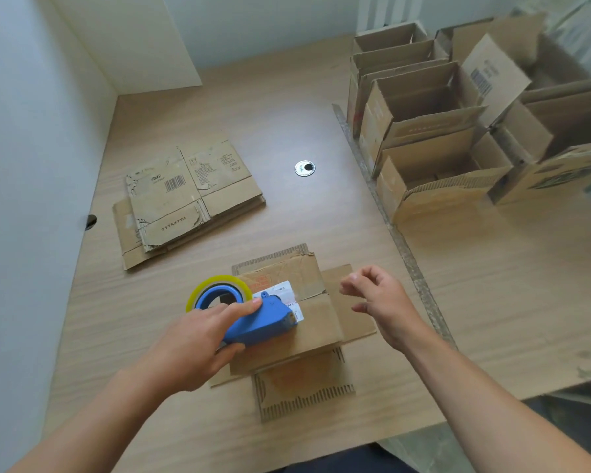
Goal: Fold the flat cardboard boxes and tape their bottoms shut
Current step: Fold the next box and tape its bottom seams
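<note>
Desk (pixel 287 114): L hand (pixel 191 346) grips tape gun (pixel 263 322), partly hiding box (pixel 318 322) seam.

The blue tape dispenser (pixel 263 320) hides part of the white label (pixel 282 288). Far right, open boxes (pixel 539 131) blur past the edge.

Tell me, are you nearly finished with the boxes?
Partway. Done: several folded boxes stand at the right. In hand: the left hand grips the blue tape dispenser on the bottom flaps of an upturned box; the right hand hovers, holding nothing. Left: a stack of flat boxes waits.
</note>
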Demonstrator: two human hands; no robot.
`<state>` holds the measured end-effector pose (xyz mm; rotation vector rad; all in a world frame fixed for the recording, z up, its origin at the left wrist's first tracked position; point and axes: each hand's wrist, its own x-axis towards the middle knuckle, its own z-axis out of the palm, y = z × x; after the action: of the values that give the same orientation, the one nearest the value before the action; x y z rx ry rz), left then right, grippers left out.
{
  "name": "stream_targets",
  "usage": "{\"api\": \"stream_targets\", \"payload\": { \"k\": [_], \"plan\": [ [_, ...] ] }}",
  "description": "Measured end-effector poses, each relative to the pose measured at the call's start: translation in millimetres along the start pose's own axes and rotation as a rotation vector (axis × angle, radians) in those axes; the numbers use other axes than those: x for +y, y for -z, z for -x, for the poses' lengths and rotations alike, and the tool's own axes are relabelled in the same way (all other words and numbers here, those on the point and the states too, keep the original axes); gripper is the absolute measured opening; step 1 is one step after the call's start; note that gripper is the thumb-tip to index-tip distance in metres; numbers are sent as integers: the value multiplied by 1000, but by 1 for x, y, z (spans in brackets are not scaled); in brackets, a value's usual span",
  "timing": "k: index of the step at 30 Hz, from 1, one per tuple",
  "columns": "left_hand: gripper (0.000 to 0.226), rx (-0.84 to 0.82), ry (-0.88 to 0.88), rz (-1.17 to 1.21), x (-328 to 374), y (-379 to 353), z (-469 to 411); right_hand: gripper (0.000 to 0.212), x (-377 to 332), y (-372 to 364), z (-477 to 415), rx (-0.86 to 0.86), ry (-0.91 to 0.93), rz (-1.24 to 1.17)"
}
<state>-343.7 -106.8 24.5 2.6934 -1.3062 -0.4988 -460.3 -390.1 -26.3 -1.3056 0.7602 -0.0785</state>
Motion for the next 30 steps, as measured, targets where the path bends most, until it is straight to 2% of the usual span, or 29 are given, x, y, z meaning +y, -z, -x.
{"api": "stream_targets", "payload": {
  "k": [7,18,22,26,27,29,30],
  "plan": [
    [72,24,-5,63,-2,-1,4,23,8,-13,-12,45,-113,-6],
    [77,32,-63,2,2,3,6,19,24,-22,-23,77,-211,29],
    [67,-23,14,-7,9,9,2,19,32,-28,-25,48,-248,3],
    [67,-73,61,-9,9,9,1,15,33,-32,-23,40,-252,118],
    [67,-70,61,-5,9,8,1,23,35,-31,-22,20,-274,101],
    [68,-53,54,-9,7,6,2,55,36,-28,-20,-13,-339,51],
    [68,-38,52,-3,7,5,2,61,35,-27,-19,-8,-342,91]
  ]
}}
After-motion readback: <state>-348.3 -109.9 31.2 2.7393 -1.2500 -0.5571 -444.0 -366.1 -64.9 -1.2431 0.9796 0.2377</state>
